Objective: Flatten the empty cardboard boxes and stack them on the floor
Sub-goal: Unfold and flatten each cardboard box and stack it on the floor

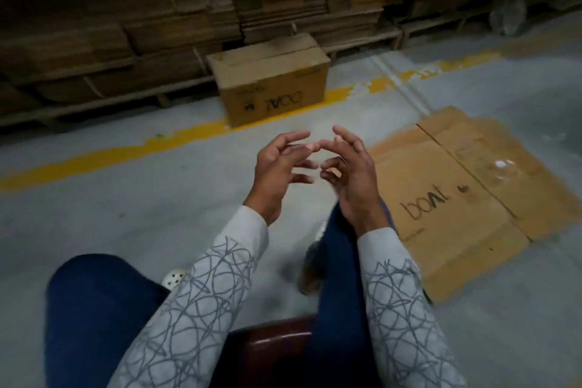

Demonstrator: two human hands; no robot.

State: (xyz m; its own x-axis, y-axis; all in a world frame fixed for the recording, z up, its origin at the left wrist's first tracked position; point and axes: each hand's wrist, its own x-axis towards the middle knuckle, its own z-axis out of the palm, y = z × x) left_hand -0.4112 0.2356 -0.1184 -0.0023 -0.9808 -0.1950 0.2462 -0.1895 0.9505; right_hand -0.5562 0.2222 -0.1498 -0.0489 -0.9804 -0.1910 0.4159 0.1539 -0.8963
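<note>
Cardboard everywhere. Upright box (pixel 267 82), "boat" print upside down, stands closed on the concrete floor (pixel 126 205), over the yellow line (pixel 94 157) and right by the pallet stacks (pixel 126 25); touching them or not, can't tell. Flattened box (pixel 456 192) lies flat on the floor to the right, just beside the person's right leg.

Left hand (pixel 277 173) and right hand (pixel 352 176) are both raised in front of the body. Fingers spread and loosely curled, tips nearly meeting, nothing held in either. Both well short of the upright box.

Judgement: one box is down and at least one is left. Next move is prob. a reach fwd for the upright one.

Risks:
- Person looks seated and the box is far off, so a long lean could tip balance or just shove the box into the stacks.
- If the top flaps are taped or stuck, pulling hard could tear the board instead of folding it.
- The flat sheet has ragged, curling edges. A 2nd sheet dropped on it off-centre may slide, so the stack ends up skewed.
- Foot is near the sheet's edge, so it could catch or scuff it.

Materials:
- Box is brown corrugated board, rectangular, matte, corners a bit soft, seam down the lid.
- Flat sheet is lighter tan, creased along fold lines, w/ scuffed patches and a torn near edge.
- Floor is smooth grey concrete, paint line chipped.
- Stacks are layered flat board, edges uneven.
</note>
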